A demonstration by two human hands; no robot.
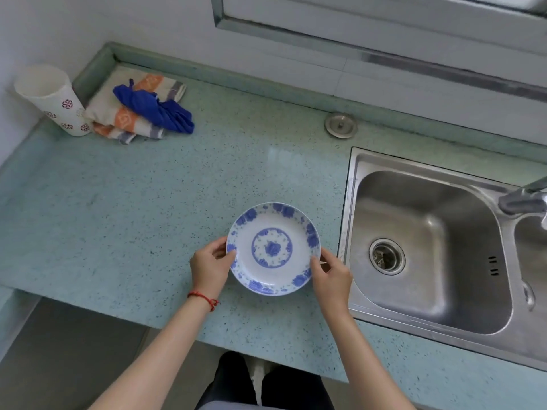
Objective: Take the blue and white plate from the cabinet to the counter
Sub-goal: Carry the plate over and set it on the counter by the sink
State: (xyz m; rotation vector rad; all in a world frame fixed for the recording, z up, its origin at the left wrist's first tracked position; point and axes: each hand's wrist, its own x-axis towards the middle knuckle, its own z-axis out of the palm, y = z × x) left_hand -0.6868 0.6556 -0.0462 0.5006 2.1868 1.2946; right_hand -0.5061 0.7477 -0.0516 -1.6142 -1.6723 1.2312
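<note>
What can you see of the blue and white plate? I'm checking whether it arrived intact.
The blue and white plate is round, glossy and ceramic-looking, white with blue flowers around the rim and a ringed blue flower at centre. It faces up, empty, level over the speckled green counter, left of the steel sink. The left hand and right hand grip opposite edges. No chips or cracks show.

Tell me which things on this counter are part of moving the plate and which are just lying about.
Part of the job:
blue and white plate
left hand and right hand, holding its rim
counter

Just lying about:
patterned cup
striped towel
blue cloth lying on the towel
sink
faucet
round metal cap
</note>
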